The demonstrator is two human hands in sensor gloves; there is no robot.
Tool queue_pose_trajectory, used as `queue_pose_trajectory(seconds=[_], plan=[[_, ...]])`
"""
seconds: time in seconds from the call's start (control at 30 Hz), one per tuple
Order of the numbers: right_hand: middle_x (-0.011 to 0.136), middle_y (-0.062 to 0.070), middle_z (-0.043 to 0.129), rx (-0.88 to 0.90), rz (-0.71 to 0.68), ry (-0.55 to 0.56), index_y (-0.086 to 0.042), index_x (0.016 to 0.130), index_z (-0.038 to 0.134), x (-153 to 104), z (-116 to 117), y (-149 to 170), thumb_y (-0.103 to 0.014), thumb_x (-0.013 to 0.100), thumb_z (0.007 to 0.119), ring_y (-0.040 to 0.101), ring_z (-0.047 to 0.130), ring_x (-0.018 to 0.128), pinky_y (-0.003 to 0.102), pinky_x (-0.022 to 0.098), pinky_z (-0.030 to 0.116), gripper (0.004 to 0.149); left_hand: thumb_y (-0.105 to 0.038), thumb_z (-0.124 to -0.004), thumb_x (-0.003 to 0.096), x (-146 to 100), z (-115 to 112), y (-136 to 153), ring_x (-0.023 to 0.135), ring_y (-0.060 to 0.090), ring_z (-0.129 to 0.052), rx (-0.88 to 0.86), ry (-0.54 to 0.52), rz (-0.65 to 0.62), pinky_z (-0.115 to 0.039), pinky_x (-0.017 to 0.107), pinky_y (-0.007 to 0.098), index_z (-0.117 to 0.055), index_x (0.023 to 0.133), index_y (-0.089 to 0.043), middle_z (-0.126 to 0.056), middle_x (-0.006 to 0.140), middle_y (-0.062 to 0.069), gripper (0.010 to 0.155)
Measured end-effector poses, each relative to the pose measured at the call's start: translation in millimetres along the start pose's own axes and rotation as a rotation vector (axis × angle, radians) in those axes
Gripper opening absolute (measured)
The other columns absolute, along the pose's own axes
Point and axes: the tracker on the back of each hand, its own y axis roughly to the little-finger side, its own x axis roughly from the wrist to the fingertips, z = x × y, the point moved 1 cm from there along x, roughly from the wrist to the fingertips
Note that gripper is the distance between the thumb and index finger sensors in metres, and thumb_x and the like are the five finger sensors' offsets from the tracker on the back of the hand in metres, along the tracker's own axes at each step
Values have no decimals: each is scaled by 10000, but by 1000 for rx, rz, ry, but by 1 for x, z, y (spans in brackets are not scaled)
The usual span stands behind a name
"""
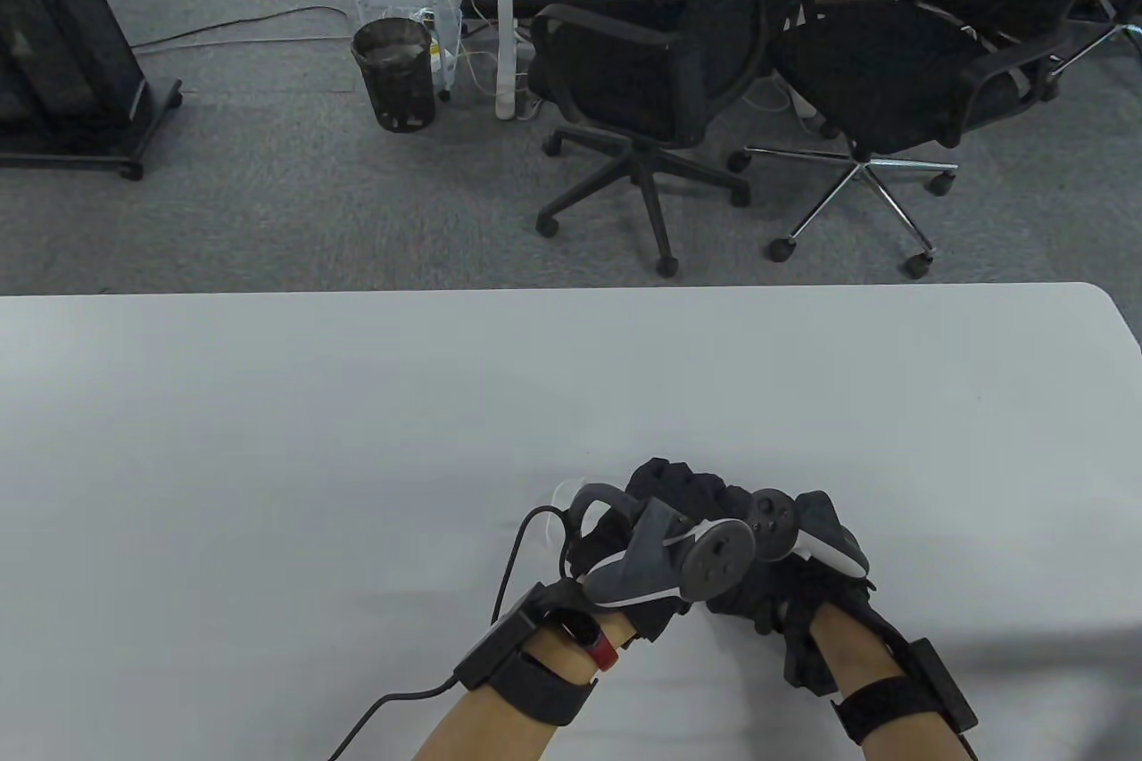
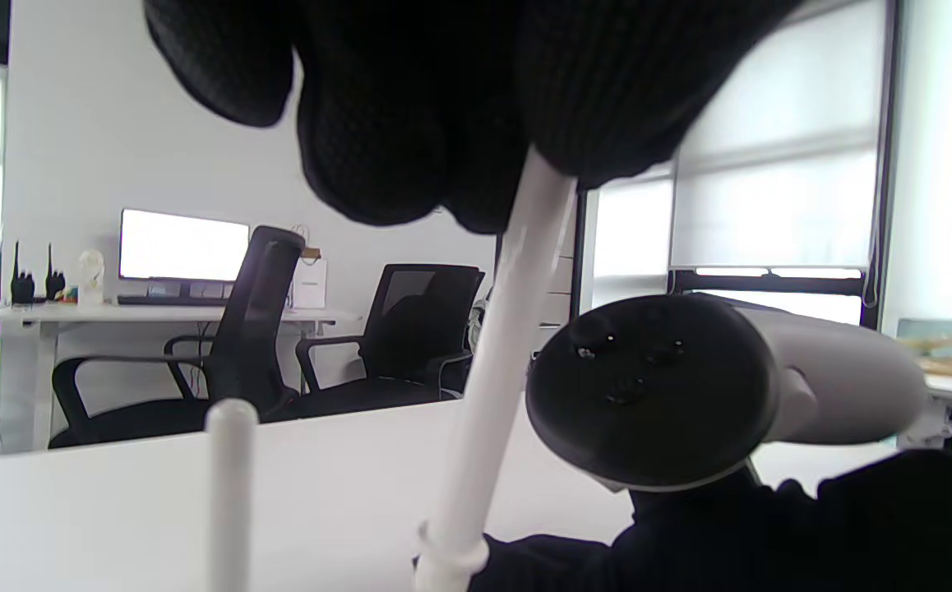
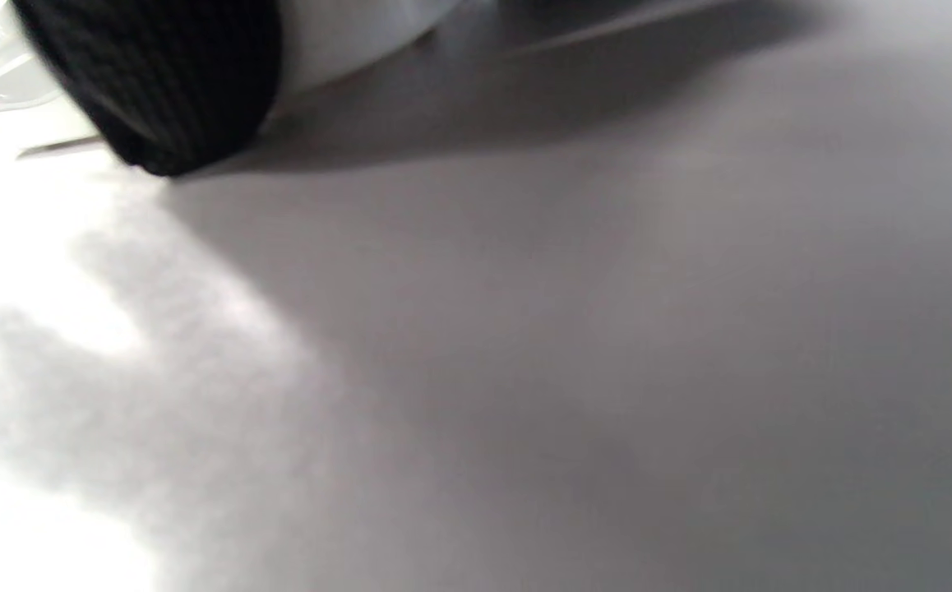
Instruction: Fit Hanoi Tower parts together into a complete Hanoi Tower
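My two gloved hands are pressed close together low over the white table (image 1: 357, 440). In the left wrist view my left hand (image 2: 443, 107) grips the top of a slanted white peg (image 2: 509, 329). The peg's foot ends beside my right glove (image 2: 772, 534). A second white peg (image 2: 229, 485) stands upright to its left. In the table view my left hand (image 1: 611, 533) and right hand (image 1: 714, 498) hide the parts, and only a white tip (image 1: 562, 493) shows. In the right wrist view one fingertip (image 3: 155, 82) lies against a white part (image 3: 344, 33). No discs show.
The right hand's tracker (image 2: 649, 386) sits just right of the slanted peg. A black cable (image 1: 513, 556) runs from my left wrist. Beyond the table's far edge stand two office chairs (image 1: 660, 83) and a bin (image 1: 393, 70).
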Motion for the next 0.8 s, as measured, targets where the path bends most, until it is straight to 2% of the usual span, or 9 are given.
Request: queue_pose_trajectory(seconds=[0.23,0.57,0.8], plan=[[1071,136,84,1,-2,1,-206,948,-56,0,0,0,-483,346,849,408,108,989,579,704,199,1122,-318,-880,413,10,-19,9,765,321,-929,-8,-35,49,-659,688,552,-894,852,-281,-994,813,21,441],[1070,137,81,3,-3,2,-205,947,-59,1,2,2,-483,346,847,408,104,988,580,703,195,1123,-330,-890,406,17,-28,12,770,303,-946,-20,-54,92,-662,684,546,-918,837,-276,-1026,786,9,435],[1070,136,82,7,-3,2,-205,946,-59,1,2,2,-484,345,847,408,102,987,580,702,193,1123,-338,-915,390,19,-40,11,733,300,-978,-34,-12,109,-672,674,546,-951,807,-272,-1061,742,10,424]])
